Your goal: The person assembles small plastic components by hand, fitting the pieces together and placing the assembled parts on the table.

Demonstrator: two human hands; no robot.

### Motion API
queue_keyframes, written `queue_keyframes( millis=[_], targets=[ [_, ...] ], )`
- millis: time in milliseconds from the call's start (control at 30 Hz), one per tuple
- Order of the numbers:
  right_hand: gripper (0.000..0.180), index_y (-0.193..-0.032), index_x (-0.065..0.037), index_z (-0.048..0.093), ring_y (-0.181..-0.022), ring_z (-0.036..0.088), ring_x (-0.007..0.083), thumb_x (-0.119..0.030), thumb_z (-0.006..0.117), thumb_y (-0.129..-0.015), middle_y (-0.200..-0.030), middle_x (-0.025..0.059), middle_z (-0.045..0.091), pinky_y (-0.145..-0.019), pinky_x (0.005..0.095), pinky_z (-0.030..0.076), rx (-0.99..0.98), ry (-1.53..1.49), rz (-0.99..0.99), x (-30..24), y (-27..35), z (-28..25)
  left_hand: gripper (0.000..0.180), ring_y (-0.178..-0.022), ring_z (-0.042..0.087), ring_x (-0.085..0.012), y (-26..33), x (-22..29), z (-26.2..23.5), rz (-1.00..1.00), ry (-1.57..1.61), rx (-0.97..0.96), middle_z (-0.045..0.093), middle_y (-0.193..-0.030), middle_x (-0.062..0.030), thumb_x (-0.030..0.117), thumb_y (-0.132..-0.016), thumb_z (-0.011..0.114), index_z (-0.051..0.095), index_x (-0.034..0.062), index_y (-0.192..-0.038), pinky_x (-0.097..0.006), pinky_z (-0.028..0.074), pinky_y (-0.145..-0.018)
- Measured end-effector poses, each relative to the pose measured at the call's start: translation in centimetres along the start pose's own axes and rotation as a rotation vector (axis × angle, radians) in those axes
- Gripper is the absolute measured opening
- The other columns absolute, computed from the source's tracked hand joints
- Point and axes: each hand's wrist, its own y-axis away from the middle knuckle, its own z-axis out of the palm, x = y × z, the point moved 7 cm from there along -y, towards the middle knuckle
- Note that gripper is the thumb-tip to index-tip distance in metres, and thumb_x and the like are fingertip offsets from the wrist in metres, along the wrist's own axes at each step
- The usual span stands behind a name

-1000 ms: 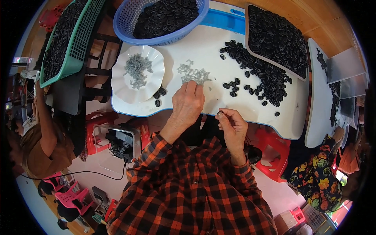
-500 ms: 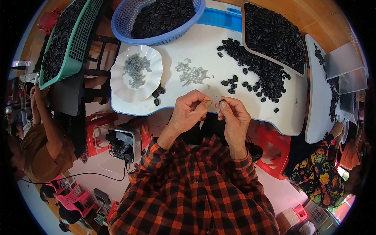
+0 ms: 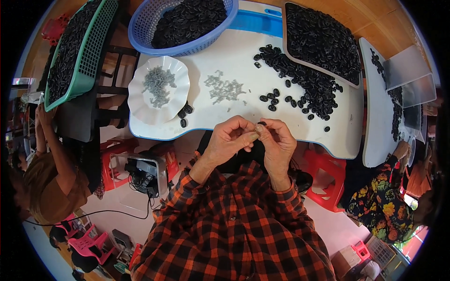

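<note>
Fingertip to fingertip, a person in an orange-and-black checked shirt (image 3: 225, 225) works at the near edge of a white table (image 3: 201, 112). The right hand (image 3: 280, 140) pinches a small black piece (image 3: 262, 123) between thumb and forefinger. The left hand (image 3: 232, 140) meets it, thumb and forefinger pressed together, though whether anything lies between them cannot be told from here. Loose grey pieces (image 3: 224, 89) lie beyond, between a scalloped white plate (image 3: 136, 105) and a spill of black ovals (image 3: 323, 100).

Such close work seems to call for a firm right pinch that leaves part of the piece uncovered, steady wrists and a light, straight touch from the left. Working farther over the tabletop would probably be safer: a piece dropped at the edge could reach the floor (image 3: 330, 229).

Thumbs and fingers cover most of the black piece, hiding its shape. The grey pieces are too small to read in detail. The top edge cuts off a blue basket (image 3: 183, 50), and dark shadow swallows part of a co-worker (image 3: 51, 187) at far left.
</note>
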Motion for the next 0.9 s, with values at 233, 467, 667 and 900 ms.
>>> queue_keyframes(
  millis=[233, 467, 667, 900],
  targets=[
    [0.014, -0.099, 0.001, 0.061, -0.077, 0.055, 0.0049, 0.001, 0.063, -0.086, -0.087, 0.0009, 0.063, -0.069, 0.0183, 0.045, 0.02, -0.075, 0.013, 0.1, 0.6, 0.1, 0.008, -0.066, 0.06, -0.0081, 0.1, 0.7, 0.1, 0.168, -0.073, 0.071, 0.057, -0.081, -0.0042, 0.004, -0.089, 0.059, 0.062, -0.0037, -0.091, -0.02, 0.051, -0.055],
    [0.013, -0.1, 0.001, 0.061, -0.072, 0.054, 0.0048, -0.001, 0.063, -0.086, -0.085, 0.0014, 0.063, -0.065, 0.018, 0.045, 0.056, -0.055, -0.02, -0.1, 0.7, -0.1, 0.01, -0.063, 0.06, -0.0095, 0.7, 2.3, 0.9, 0.345, -0.379, 0.152, 0.059, -0.083, -0.0065, 0.002, -0.089, 0.058, 0.062, -0.005, -0.095, -0.022, 0.051, -0.054],
    [0.015, -0.102, 0.002, 0.061, -0.066, 0.053, 0.0059, -0.006, 0.061, -0.089, -0.087, 0.0042, 0.064, -0.06, 0.0188, 0.044, 0.025, -0.154, 0.06, 0.4, 0.8, -0.4, 0.013, -0.063, 0.06, -0.0077, 0.3, 0.4, -0.5, 0.112, 0.006, 0.149, 0.062, -0.08, -0.0055, 0.005, -0.09, 0.059, 0.063, -0.0042, -0.098, -0.021, 0.053, -0.055],
    [0.018, -0.104, 0.004, 0.061, -0.066, 0.055, 0.0085, -0.005, 0.061, -0.089, -0.088, 0.0087, 0.066, -0.06, 0.0218, 0.045, -0.007, -0.364, 0.204, 0.8, 0.8, 0.0, 0.016, -0.062, 0.059, -0.0077, 0.1, 0.1, 0.1, 0.026, 0.192, 0.081, 0.063, -0.079, -0.0051, 0.009, -0.092, 0.056, 0.061, -0.0043, -0.1, -0.021, 0.053, -0.054]
  ],
)
